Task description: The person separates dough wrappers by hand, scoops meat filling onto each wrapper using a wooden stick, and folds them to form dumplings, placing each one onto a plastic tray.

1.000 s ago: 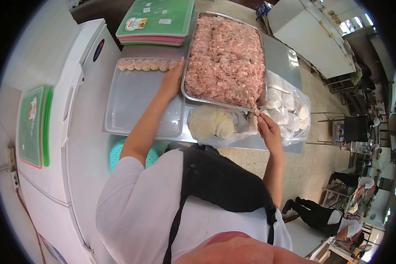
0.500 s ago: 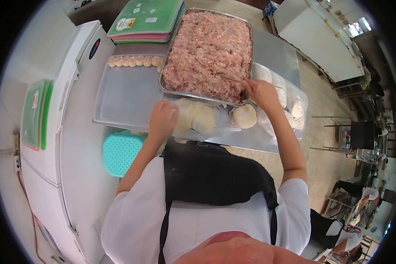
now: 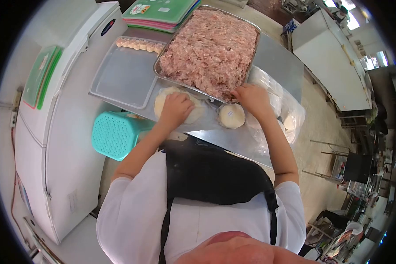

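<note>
My left hand point(image 3: 177, 108) rests over a pile of round, pale dough wrappers point(image 3: 162, 97) on plastic at the table's near edge. Its fingers are bent down and closed on the wrappers; the thumb is hidden. At the near right corner of a metal tray point(image 3: 189, 85) heaped with minced meat point(image 3: 211, 48), my right hand point(image 3: 252, 99) is closed around a thin, stick-like tool, now mostly hidden by the fingers. Just below that hand lies a round stack of wrappers point(image 3: 231, 116) with a small label.
A plastic lid-like tray point(image 3: 123, 81) holds a row of small filled dumplings point(image 3: 138, 44). Stacked green and pink lids point(image 3: 160, 11) stand behind. Bagged wrappers point(image 3: 273, 90) lie right, a turquoise stool point(image 3: 114, 135) below left, a white freezer point(image 3: 81, 88) left.
My left hand has moved from beside the wrapper pile onto it. My right hand has drawn back to the tray's corner, and the tool no longer shows across the meat. The view has shifted.
</note>
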### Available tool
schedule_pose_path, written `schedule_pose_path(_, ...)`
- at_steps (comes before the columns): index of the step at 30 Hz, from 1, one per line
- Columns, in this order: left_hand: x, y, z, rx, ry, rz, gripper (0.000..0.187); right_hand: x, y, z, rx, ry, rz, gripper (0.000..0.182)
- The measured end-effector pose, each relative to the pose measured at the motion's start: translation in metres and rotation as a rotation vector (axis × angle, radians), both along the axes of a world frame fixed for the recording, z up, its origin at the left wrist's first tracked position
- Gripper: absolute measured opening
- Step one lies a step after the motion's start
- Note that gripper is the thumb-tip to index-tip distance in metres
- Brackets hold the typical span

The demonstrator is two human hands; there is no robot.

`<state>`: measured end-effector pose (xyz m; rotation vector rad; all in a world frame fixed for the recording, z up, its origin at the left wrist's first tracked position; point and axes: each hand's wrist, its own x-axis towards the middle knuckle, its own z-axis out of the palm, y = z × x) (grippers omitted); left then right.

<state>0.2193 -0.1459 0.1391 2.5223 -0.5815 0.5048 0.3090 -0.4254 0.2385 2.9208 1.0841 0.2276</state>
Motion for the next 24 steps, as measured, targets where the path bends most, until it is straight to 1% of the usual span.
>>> schedule_pose_path(1,0.003,0.001,0.006,-0.025,-0.035,0.047,0.017,0.002,-0.002,0.011,-0.036,-0.054,0.025,0.030)
schedule_pose_path(3,0.002,0.003,0.018,-0.068,-0.067,0.106,0.017,-0.002,-0.004,0.032,-0.014,-0.125,-0.004,0.028)
schedule_pose_path(4,0.000,0.005,0.025,-0.086,-0.063,0.118,0.018,-0.004,-0.005,0.037,-0.002,-0.161,-0.019,0.026)
schedule_pose_path(5,-0.002,0.006,0.028,-0.106,-0.059,0.129,0.019,-0.004,-0.005,0.034,0.032,-0.162,0.021,0.026)
schedule_pose_path(7,-0.006,0.001,0.018,-0.095,0.006,0.018,0.020,-0.005,-0.007,0.018,0.097,-0.165,0.097,0.026)
schedule_pose_path(8,-0.007,-0.002,0.014,-0.090,0.039,-0.041,0.020,-0.007,-0.006,0.005,0.100,-0.134,0.107,0.025)
schedule_pose_path(10,-0.011,-0.010,0.016,0.039,-0.004,-0.053,0.021,-0.019,-0.002,-0.018,0.104,-0.070,0.123,0.025)
schedule_pose_path(11,-0.012,-0.012,0.017,0.102,-0.025,-0.058,0.021,-0.024,0.002,-0.022,0.053,-0.034,0.079,0.025)
schedule_pose_path(14,-0.009,-0.013,0.015,0.084,0.100,-0.042,0.021,-0.038,0.016,-0.021,0.041,0.080,-0.050,0.028)
schedule_pose_path(17,-0.004,-0.019,0.014,-0.083,-0.032,-0.050,0.018,-0.035,0.020,-0.018,0.123,0.248,-0.170,0.032)
schedule_pose_path(20,0.007,-0.020,-0.001,-0.332,0.205,-0.063,0.020,-0.019,0.007,-0.038,0.438,0.539,-0.222,0.035)
schedule_pose_path(23,0.007,-0.019,0.027,-0.731,0.677,0.030,0.030,-0.005,0.004,-0.037,0.485,0.564,-0.231,0.039)
schedule_pose_path(24,0.010,-0.017,0.032,-0.606,0.707,0.034,0.033,-0.001,0.008,-0.028,0.457,0.494,-0.209,0.039)
